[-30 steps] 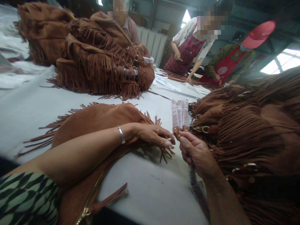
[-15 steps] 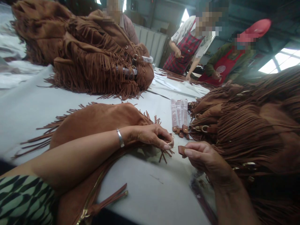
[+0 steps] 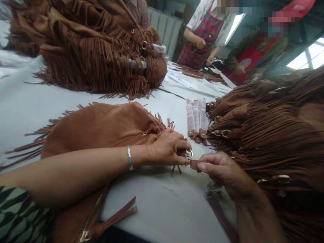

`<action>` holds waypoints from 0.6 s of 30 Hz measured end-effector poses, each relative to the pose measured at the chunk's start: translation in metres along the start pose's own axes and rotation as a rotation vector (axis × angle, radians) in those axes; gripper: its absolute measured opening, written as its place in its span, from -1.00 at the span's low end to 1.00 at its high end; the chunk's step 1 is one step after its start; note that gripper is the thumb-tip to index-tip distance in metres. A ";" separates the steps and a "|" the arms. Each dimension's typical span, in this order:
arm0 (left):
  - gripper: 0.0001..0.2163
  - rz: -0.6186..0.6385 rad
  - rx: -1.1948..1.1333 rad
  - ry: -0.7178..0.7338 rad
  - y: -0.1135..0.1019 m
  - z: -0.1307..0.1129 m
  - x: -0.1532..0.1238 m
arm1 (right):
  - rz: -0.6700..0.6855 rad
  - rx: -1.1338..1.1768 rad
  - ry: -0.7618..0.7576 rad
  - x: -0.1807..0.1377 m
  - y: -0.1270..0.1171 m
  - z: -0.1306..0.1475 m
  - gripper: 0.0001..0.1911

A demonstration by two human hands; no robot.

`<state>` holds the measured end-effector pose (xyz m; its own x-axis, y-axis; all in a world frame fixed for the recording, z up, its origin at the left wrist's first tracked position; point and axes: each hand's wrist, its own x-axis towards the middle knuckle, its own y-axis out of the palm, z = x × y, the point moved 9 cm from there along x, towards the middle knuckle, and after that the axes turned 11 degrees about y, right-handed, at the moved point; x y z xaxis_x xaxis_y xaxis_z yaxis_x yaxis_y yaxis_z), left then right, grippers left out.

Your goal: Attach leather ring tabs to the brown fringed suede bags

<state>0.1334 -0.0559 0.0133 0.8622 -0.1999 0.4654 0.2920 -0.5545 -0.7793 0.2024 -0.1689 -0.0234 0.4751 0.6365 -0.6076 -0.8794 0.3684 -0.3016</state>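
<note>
A brown suede bag [image 3: 96, 125] with fringed edges and a zip lies in front of me. My left hand [image 3: 169, 146], a silver bracelet at its wrist, is closed at the bag's right end. Its thumb and fingers pinch around a gold metal ring [image 3: 190, 154]; what the ring hangs from is mostly hidden. My right hand [image 3: 217, 166] pinches the end of a brown leather strap [image 3: 194, 164]. That strap end is close by the ring and the left thumb; whether they touch I cannot tell.
Fringed bags are piled at the back left [image 3: 96, 64] and at the right [image 3: 263, 135]. Several plastic-wrapped straps [image 3: 196, 116] lie on the white table [image 3: 162, 209]. A dark strap [image 3: 220, 212] runs beside my right wrist. Co-workers in aprons stand across the table.
My left hand has drawn its fingers round the ring, which now shows. The strap end in my right hand has come closer to it. The view has tipped down slightly.
</note>
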 end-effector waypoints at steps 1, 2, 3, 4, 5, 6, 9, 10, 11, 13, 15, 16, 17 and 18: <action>-0.66 -0.009 0.009 -0.005 0.000 0.001 0.000 | -0.013 0.005 -0.001 0.000 -0.001 0.000 -0.65; -0.67 -0.019 0.017 -0.008 0.000 0.001 0.000 | -0.022 0.010 -0.005 -0.001 -0.002 0.001 -0.65; -0.68 -0.030 0.020 -0.006 0.000 0.001 0.000 | -0.022 0.010 -0.008 -0.001 -0.001 0.002 -0.65; -0.69 -0.041 0.020 -0.003 0.000 0.001 0.000 | -0.014 0.008 -0.006 -0.001 0.000 0.002 -0.65; -0.70 -0.052 0.017 0.000 0.000 0.001 0.000 | -0.006 0.001 -0.003 -0.001 0.002 0.003 -0.64; -0.71 -0.063 0.012 0.001 0.000 0.000 0.000 | 0.001 -0.007 0.000 0.000 0.003 0.003 -0.64; -0.75 -0.070 0.004 -0.007 0.001 -0.002 -0.001 | 0.011 -0.018 0.004 0.000 0.004 0.004 -0.64; -0.77 -0.074 0.003 -0.018 0.001 -0.002 -0.001 | 0.011 -0.015 0.003 0.000 0.004 0.004 -0.64; -0.77 -0.080 0.002 -0.031 0.001 -0.002 -0.002 | 0.014 -0.015 0.006 0.000 0.004 0.004 -0.64; -0.75 -0.091 -0.005 -0.057 0.000 -0.002 -0.004 | 0.020 -0.018 0.015 0.001 0.003 0.003 -0.65; -0.73 -0.085 -0.016 -0.071 0.000 -0.002 -0.005 | 0.028 -0.016 0.025 0.002 0.003 0.001 -0.65; -0.72 -0.076 -0.018 -0.068 0.001 -0.001 -0.005 | 0.031 -0.014 0.026 0.002 0.003 0.000 -0.65; -0.72 -0.065 -0.017 -0.060 0.001 -0.001 -0.004 | 0.032 -0.009 0.025 0.003 0.003 -0.001 -0.65; -0.71 -0.058 -0.013 -0.049 0.002 -0.001 -0.004 | 0.032 -0.004 0.021 0.003 0.002 -0.001 -0.65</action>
<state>0.1304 -0.0565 0.0106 0.8633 -0.1279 0.4881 0.3369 -0.5742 -0.7462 0.2016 -0.1668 -0.0268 0.4461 0.6336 -0.6320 -0.8942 0.3457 -0.2845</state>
